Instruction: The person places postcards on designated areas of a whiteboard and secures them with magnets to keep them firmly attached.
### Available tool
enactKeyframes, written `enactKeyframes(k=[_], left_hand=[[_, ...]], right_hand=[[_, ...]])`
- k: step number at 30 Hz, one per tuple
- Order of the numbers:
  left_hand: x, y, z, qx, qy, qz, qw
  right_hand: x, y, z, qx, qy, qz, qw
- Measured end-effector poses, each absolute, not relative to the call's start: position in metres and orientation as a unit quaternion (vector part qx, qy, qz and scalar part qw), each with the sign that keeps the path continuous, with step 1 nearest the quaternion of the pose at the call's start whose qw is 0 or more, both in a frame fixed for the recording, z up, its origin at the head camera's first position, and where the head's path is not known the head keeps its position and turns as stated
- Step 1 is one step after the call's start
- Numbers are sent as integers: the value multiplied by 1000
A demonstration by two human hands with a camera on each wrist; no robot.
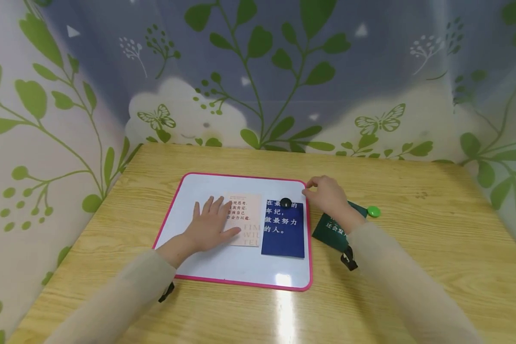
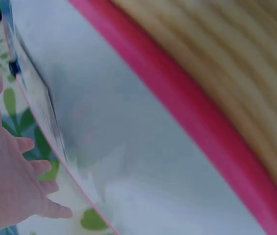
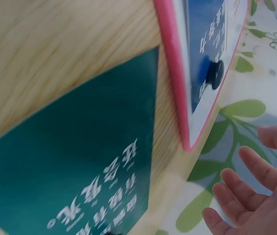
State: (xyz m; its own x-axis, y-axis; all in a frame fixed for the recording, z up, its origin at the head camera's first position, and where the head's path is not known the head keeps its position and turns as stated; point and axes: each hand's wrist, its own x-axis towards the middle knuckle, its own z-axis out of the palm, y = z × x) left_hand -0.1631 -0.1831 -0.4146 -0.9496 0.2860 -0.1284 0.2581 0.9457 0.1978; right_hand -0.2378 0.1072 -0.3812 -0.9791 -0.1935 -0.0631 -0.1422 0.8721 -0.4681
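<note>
A whiteboard (image 1: 241, 267) with a pink rim lies on the table. My left hand (image 1: 210, 227), fingers spread, is over the left part of a pale pink printed card (image 1: 246, 234); whether it presses down I cannot tell. To that card's right lies a dark blue printed card (image 1: 284, 241) with a round black magnet (image 1: 285, 203) near its top edge. By the board's upper right corner hovers my right hand (image 1: 328, 196), its fingers loosely bent and holding nothing in the right wrist view. Beneath that arm is a dark green printed card (image 3: 89, 127), partly hidden in the head view.
A round green magnet (image 1: 373, 211) lies beside the green card's upper right corner. The wooden table (image 1: 434, 239) extends right of the board. Behind it hangs a leaf-patterned cloth (image 1: 284, 95), with more of it at the left side. Black straps show at both wrists.
</note>
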Motion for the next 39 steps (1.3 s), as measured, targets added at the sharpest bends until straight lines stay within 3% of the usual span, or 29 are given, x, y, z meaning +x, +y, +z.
enactKeyframes(k=[7,19,39], left_hand=[[-158,-171,-423,178,977,72,97],[-158,-177,-429,171,974,92,113],[-152,-183,-427,182,976,93,81]], right_hand=[[-237,123,-383,-84,969,-228,49],[-231,158,-388,-91,977,-187,37],[-225,244,-392,-35,987,-129,93]])
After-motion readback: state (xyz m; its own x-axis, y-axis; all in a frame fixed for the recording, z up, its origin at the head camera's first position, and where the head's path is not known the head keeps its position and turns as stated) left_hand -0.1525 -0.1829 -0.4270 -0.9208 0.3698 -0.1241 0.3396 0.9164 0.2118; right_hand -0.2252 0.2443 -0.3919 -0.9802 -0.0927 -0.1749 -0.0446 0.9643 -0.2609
